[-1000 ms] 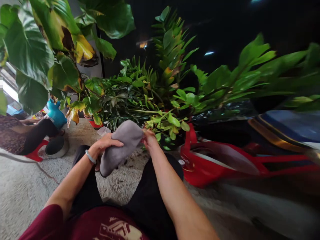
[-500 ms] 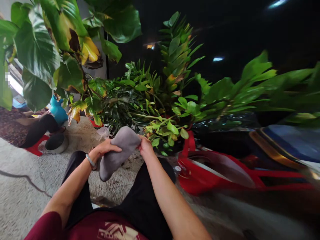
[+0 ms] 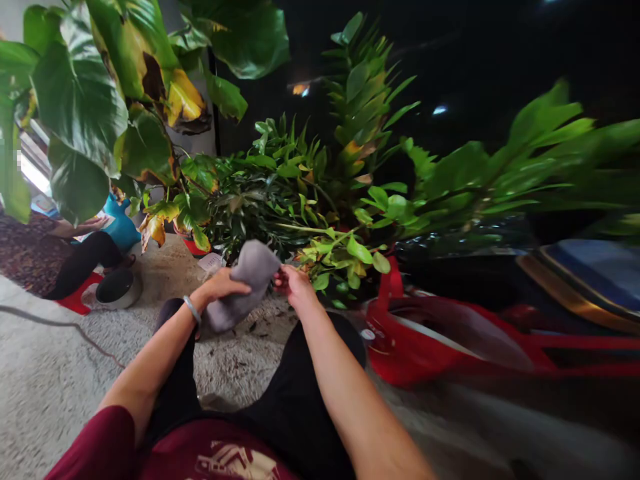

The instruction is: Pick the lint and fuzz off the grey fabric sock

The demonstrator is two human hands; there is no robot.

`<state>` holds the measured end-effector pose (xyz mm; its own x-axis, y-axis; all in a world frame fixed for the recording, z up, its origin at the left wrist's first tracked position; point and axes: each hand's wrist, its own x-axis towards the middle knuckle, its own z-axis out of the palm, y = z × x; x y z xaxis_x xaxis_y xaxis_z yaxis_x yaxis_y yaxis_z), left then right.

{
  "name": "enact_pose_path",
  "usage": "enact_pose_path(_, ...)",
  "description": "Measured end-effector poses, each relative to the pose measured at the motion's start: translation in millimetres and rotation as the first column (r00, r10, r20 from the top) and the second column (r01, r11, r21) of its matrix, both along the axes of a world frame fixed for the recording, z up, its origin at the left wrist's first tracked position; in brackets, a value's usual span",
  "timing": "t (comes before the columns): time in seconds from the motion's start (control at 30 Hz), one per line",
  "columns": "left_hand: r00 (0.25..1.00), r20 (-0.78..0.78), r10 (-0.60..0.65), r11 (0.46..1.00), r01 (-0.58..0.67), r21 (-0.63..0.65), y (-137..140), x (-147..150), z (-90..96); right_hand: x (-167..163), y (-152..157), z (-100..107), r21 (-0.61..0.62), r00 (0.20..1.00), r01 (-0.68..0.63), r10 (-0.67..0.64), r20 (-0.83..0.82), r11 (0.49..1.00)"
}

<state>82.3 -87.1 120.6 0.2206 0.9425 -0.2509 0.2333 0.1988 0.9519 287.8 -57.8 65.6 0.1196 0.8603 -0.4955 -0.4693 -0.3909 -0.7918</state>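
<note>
Thumb uppermost, the left hand [image 3: 219, 285] grips a soft, grey, rounded fabric piece [image 3: 257, 263]; the right hand [image 3: 296, 284] seems to pinch its edge. It's just buckled, apparently being reshaped, above rough grey concrete floor [image 3: 235, 370].

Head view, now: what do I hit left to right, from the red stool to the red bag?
Red stool → dark-insided pot → left hand → grey cloth → right hand → red bag.

Arms [image 3: 340, 353] extended, left hand [image 3: 220, 285] clasping; right hand [image 3: 297, 285] pinching
</note>
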Motion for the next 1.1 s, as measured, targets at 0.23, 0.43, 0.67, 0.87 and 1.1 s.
enact_pose_path(0.23, 0.969, 0.245, 0.007, 1.000, -0.004, -0.015, -11.1, -34.5, 48.4, 6.4, -5.5, 0.5, 0.016, 0.999, -0.013, 0.013, 0.035, 1.000)
enact_pose_path(0.43, 0.803, 0.455, 0.384, 0.894, -0.446, 0.032, 40.0, -24.3, 54.4, 7.8, -8.2, -0.6, 0.016, 0.998, 0.017, -0.018, 0.056, 1.000)
enact_pose_path(0.67, 0.967, 0.217, 0.134, 0.957, -0.069, -0.280, -44.1, -8.8, -36.4, 12.9, -10.4, -7.8, 0.028, 0.995, 0.035, -0.038, 0.094, 0.999)
enact_pose_path(0.87, 0.907, 0.410, 0.099, 0.995, -0.086, -0.051, -11.6, 6.0, 31.9, 8.9, -7.7, -6.1, 0.043, 0.997, -0.020, 0.016, 0.081, 0.999)
enact_pose_path(1.1, 0.949, 0.279, 0.148, 0.989, -0.145, -0.030, 6.7, 37.9, 14.8, 12.5, -10.8, -6.3, 0.053, 0.997, 0.028, -0.031, 0.069, 0.998)
